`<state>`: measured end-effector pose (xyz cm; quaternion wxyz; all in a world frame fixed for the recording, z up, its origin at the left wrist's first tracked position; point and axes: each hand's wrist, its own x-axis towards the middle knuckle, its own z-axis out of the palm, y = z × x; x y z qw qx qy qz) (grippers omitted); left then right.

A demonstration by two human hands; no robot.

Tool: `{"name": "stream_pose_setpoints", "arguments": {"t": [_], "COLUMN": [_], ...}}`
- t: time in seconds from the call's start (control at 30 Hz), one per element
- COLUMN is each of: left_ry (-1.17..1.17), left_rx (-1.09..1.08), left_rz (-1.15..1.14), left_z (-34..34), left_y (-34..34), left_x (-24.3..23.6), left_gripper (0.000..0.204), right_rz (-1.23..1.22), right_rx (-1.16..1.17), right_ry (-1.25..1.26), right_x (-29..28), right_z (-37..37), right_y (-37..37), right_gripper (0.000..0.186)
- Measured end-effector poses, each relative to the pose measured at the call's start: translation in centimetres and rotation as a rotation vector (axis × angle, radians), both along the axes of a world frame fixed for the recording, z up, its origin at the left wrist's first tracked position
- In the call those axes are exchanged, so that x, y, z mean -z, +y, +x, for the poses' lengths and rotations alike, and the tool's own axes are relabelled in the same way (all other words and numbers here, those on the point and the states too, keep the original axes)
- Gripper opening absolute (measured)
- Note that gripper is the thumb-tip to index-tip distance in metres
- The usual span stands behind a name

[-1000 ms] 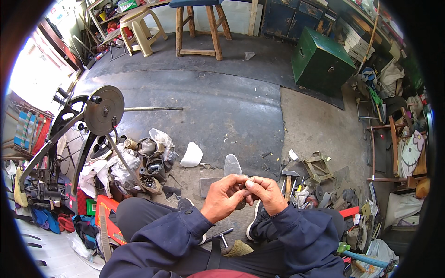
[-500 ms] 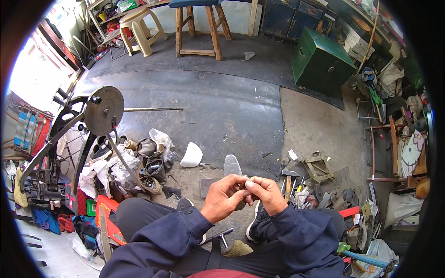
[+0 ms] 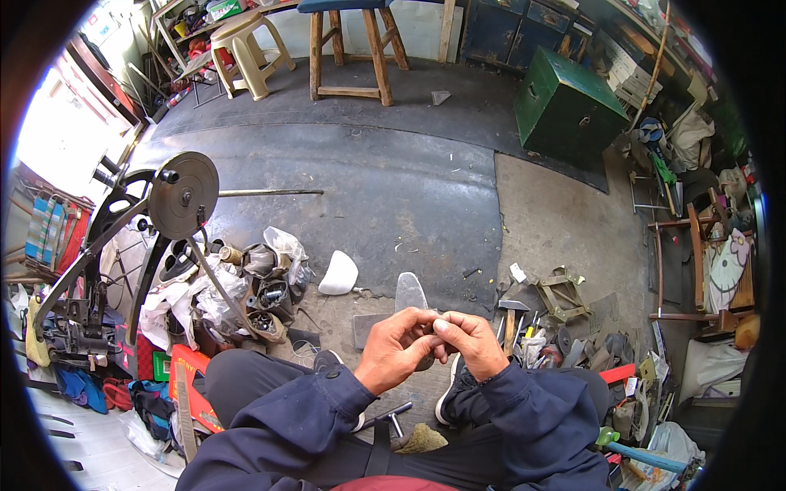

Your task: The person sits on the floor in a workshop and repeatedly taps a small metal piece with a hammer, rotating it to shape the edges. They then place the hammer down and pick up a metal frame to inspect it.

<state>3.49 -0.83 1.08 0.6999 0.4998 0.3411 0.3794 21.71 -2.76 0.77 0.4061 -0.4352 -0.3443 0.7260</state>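
Meeting at the fingertips, the left hand (image 3: 393, 352) and right hand (image 3: 475, 348) sit close together, fingers pinched narrow; whether anything is between them, I can't tell. Looks like fine fingerwork midway, though nothing visible settles what's done or left. And just beyond the knuckles, here's the rounded, sole-shaped plate (image 3: 408, 290): pale grey, smooth-looking, its near end hidden behind the hands.

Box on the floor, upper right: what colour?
Green; the box shows best in the head view, the only one here.
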Motion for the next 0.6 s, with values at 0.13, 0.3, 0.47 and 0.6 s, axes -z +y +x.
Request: {"name": "stream_pose_setpoints", "arguments": {"t": [0.13,0.3,0.47,0.6], "left_ry": [-0.017,-0.006,-0.012,-0.013], "left_rx": [0.008,0.01,-0.003,-0.004], "left_rz": [-0.012,-0.011,-0.001,-0.004], "left_z": [0.04,-0.06,0.02,0.04], "left_y": [0.05,0.03,0.02,0.02], "left_x": [0.1,0.07,0.13,0.22], "left_gripper": [0.02,0.02,0.021,0.021], "right_rz": [-0.003,0.002,-0.004,-0.003], "right_rx": [-0.002,-0.008,-0.007,-0.011], "right_ry": [-0.004,-0.009,-0.012,-0.006], "right_x": [-0.03,-0.05,-0.1,-0.13], "right_z": [-0.01,0.0,0.0,0.01], "right_y": [0.01,0.04,0.03,0.04], "right_gripper": [0.027,0.027,0.027,0.027]}}
